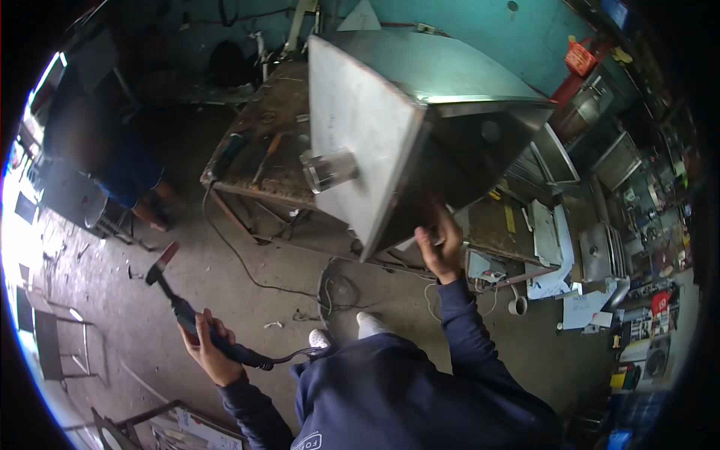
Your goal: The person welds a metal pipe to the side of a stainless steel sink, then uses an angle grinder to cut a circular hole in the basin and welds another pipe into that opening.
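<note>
My left hand (212, 351) is wrapped round the dark body of a corded angle grinder (238, 352). Its reddish disc (165, 256) points up and away over the floor, apart from any metal. A large sheet-metal hood (364, 135) with sloping sides stands tilted over the workbench. From its pale flat side sticks out a short metal pipe stub (331, 171). My right hand (444, 246) grips the hood's lower edge at the open, dark side, thumb apart from the fingers. The fingertips are blurred against the shadowed inside.
Hand tools lie on the worn workbench (289, 97). A power cord (247, 281) trails across the floor to coils near my feet. Another person (131, 169) is at the left. Sheet-metal pieces (600, 251) and crowded shelves (660, 255) line the right.
</note>
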Tool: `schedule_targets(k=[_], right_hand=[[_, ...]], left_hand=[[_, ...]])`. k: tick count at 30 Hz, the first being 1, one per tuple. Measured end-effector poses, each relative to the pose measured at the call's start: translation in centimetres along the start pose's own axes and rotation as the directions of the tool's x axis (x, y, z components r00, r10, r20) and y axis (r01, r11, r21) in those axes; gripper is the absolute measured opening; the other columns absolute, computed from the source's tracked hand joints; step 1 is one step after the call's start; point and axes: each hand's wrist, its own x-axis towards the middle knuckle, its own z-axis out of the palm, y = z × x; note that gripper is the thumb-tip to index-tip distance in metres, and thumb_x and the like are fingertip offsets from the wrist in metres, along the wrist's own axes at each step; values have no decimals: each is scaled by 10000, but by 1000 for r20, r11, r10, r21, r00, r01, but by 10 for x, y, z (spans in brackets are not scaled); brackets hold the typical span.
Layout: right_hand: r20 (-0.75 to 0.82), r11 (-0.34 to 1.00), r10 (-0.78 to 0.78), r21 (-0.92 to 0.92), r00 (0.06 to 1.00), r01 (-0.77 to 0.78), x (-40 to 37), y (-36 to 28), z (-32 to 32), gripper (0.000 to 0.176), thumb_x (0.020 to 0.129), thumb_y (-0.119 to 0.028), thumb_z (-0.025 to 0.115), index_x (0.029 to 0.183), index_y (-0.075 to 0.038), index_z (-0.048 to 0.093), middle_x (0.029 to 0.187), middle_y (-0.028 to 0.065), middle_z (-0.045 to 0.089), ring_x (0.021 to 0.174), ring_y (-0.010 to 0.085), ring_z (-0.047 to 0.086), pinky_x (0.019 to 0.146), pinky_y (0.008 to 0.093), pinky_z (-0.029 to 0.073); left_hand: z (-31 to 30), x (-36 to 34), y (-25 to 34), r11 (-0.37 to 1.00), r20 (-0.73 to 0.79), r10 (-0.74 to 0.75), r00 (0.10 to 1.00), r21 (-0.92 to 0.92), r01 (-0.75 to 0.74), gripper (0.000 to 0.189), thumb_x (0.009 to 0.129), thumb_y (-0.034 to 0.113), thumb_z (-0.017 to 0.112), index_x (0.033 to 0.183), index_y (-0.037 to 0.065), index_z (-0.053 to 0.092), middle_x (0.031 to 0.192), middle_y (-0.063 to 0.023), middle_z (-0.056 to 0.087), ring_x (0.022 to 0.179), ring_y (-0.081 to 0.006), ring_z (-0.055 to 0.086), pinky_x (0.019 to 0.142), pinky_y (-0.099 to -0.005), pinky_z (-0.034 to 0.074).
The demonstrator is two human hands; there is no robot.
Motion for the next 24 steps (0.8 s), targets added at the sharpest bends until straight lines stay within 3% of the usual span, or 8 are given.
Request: schedule_targets(k=[2,7,10,12,16,18,22,24], right_hand=[[-168,996,11,-84,986,-25,6,24,-43,559,920,-200,685,1416,0,521,1311,176,631,1213,295,608,1036,394,463],[-452,960,-12,-256,892,-117,48,93,-147,634,1008,-314,617,1505,0,382,1521,177,443,1341,294,497,1118,409,382],[-334,989,26,-126,942,-72,76,141,-180,604,986,-213,640,1492,6,393,1462,180,483,1263,276,542,1028,396,463],[-249,999,47,-3,967,-50,90,151,-184,592,989,-197,638,1490,4,397,1452,169,488,1251,263,548,1030,382,460],[-31,958,139,257,990,-126,97,186,-187,596,982,-185,649,1491,-4,397,1417,144,514,1226,238,557,1023,370,459],[19,987,135,83,991,-136,95,189,-187,595,970,-206,669,1470,4,425,1381,143,538,1203,228,570,1018,355,453],[30,987,140,77,990,-141,89,195,-174,586,955,-236,690,1438,10,468,1349,136,556,1171,217,579,984,341,458],[55,968,246,28,968,-248,81,207,-172,617,988,-297,639,1481,12,431,1455,190,516,1334,281,499,1108,382,380]], left_hand=[[-7,2,-10,948,196,-173,965,-233,217,276,994,176,642,1234,85,541,981,-60,603,609,-87,500,444,-224,389],[69,-61,-21,988,154,-36,987,-144,59,195,993,166,643,1123,59,545,1037,-84,608,786,-171,615,453,-226,416],[142,-90,-25,980,221,189,957,24,-200,133,990,124,629,1009,31,535,1168,-157,616,1120,-362,657,480,-230,490],[179,-103,-32,944,224,307,925,52,-326,153,1004,158,614,1011,16,560,1274,-192,618,1209,-368,629,481,-213,465],[225,-128,-34,925,136,352,926,98,-366,142,948,44,655,922,1,523,1298,-278,577,1210,-413,614,550,-249,546],[233,-137,-36,912,99,356,929,179,-369,156,942,49,671,913,0,526,1310,-282,576,1208,-408,617,611,-264,552],[247,-153,-31,894,24,366,930,271,-358,186,933,70,707,915,-4,538,1321,-285,579,1199,-397,626,789,-317,545],[250,-161,-26,911,-43,320,946,288,-295,189,933,83,715,932,-11,551,1320,-284,581,1192,-392,630,838,-333,537]])
